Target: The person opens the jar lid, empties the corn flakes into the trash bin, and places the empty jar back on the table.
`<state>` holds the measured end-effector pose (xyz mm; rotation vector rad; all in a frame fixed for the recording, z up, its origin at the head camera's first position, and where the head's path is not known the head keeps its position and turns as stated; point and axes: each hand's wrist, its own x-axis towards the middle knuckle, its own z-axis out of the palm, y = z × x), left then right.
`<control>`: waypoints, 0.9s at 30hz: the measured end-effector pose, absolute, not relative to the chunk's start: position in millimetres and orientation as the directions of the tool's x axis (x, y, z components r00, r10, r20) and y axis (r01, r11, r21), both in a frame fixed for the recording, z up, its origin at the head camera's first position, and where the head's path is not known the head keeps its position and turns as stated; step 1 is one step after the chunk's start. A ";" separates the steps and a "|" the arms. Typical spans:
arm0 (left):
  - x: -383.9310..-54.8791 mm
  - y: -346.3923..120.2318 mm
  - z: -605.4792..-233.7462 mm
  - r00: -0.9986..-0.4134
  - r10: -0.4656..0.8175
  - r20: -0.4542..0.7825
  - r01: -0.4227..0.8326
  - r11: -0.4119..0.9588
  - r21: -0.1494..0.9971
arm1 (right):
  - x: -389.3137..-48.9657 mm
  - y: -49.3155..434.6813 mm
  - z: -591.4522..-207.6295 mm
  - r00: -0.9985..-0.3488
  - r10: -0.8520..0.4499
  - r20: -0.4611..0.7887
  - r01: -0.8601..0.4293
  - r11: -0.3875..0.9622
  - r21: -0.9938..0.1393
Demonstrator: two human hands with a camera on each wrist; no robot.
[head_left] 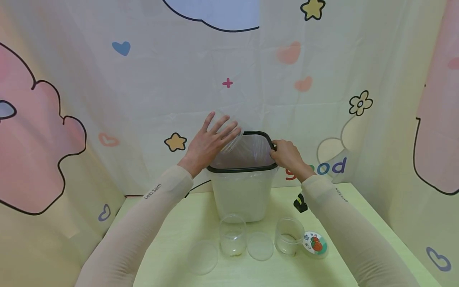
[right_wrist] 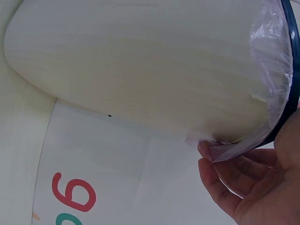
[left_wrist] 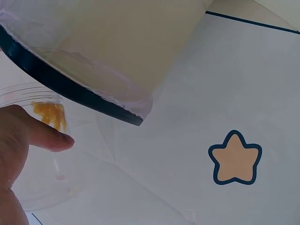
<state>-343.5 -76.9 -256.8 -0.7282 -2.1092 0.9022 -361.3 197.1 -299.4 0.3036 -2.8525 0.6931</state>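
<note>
My left hand [head_left: 215, 137] holds a clear plastic jar [left_wrist: 51, 178] tipped over the mouth of a whitish trash bin [head_left: 242, 195]. An orange-brown smear [left_wrist: 49, 114] clings to the inside of that jar near its threaded end. The bin has a black rim [head_left: 244, 169] and a thin translucent liner bag [head_left: 258, 147] folded over it. On the bin's right side, my right hand [head_left: 288, 155] grips the rim, and its fingers curl at the liner's loose edge [right_wrist: 227, 152]. The bin's bottom inside is hidden.
In front of the bin stand two clear jars [head_left: 233, 239] [head_left: 289, 243], beside clear lids [head_left: 203, 258] [head_left: 260, 246] and a lid with a red fruit picture [head_left: 315, 244]. A small black object [head_left: 300, 203] lies right of the bin. A patterned curtain [head_left: 161, 91] hangs behind.
</note>
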 end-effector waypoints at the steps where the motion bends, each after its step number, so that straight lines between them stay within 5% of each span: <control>1: -343.7 -77.0 -257.0 -0.582 0.715 0.388 0.209 0.592 -0.778 | -361.5 197.1 -299.4 -0.961 -0.151 0.229 -0.240 0.870 -0.432; 27: -340.9 -74.8 -253.2 -0.603 0.735 0.311 0.174 0.501 -0.848 | -362.1 197.3 -299.2 -0.962 -0.150 0.229 -0.239 0.866 -0.439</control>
